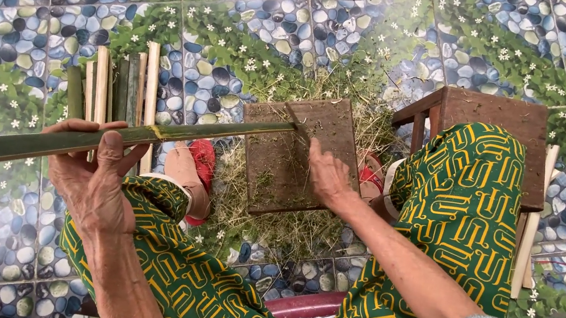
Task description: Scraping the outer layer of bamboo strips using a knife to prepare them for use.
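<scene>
Head view is looking straight down at you sitting low over a tiled floor (32, 10) patterned with pebbles and leaves, your knees in green and yellow cloth. Your left hand (92, 177) is curling around a long green bamboo strip (149, 135), fingers wrapping over its top and thumb crossing it, so you are gripping it near its middle. The strip is running nearly level across the picture, its long axis rising slightly from the far left edge toward the centre, where its tip is resting on a brown wooden board (273, 169). Your right hand (330, 175) is lying on that board just beside the tip, knuckles up and fingers bent; you cannot tell from here whether it is pinching anything, and it is the hand nearer the strip's working end. Green shavings (301, 235) are lying heaped around and under the board. Cut bamboo pieces (118, 89) are lying side by side beyond your left hand, lengthwise away from you. A wooden stool (497, 114) is standing to your right, partly under your knee.
</scene>
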